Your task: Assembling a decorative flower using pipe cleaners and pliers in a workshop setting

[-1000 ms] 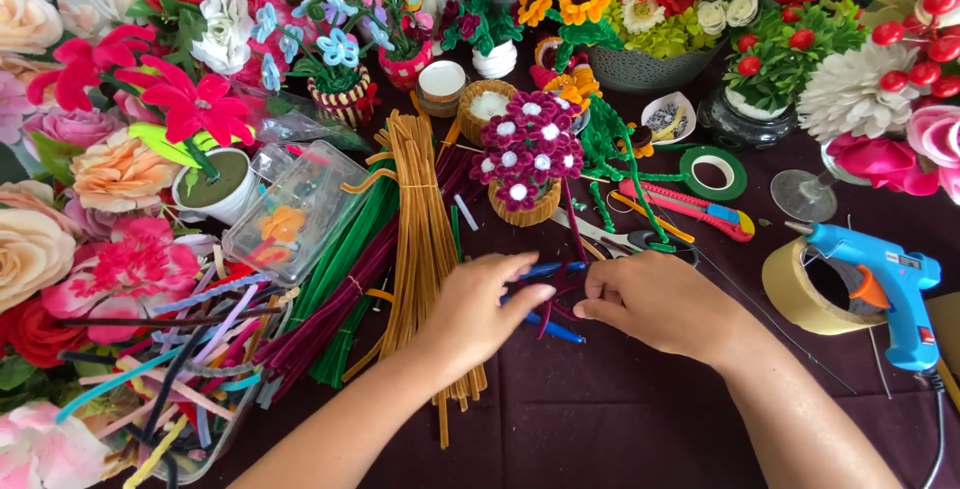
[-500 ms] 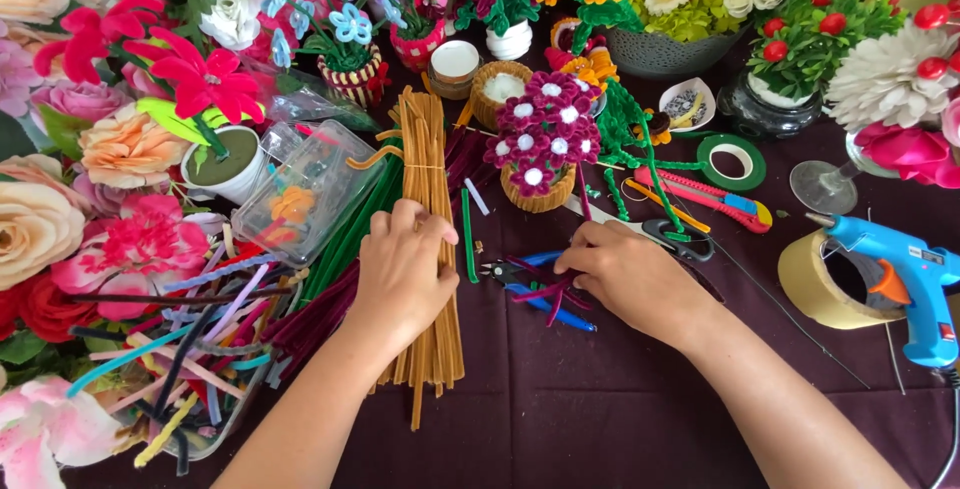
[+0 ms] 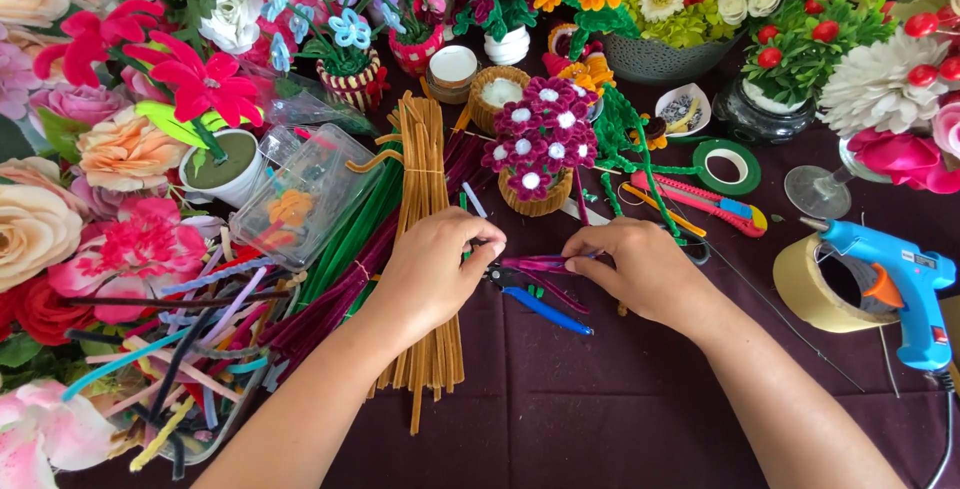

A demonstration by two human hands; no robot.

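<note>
Indoors, dark purple tablecloth (image 3: 620, 419), both hands' grip grasping a purple pipe cleaner (image 3: 535, 263).

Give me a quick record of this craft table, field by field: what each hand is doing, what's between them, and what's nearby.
Left hand: pinching one end of a purple pipe cleaner
Right hand: pinching the other end
Under the hands: blue-handled pliers on the dark cloth
Beside left hand: bundle of tan pipe cleaners
Right edge: blue glue gun, tape roll
Behind: small basket of purple flowers
</note>
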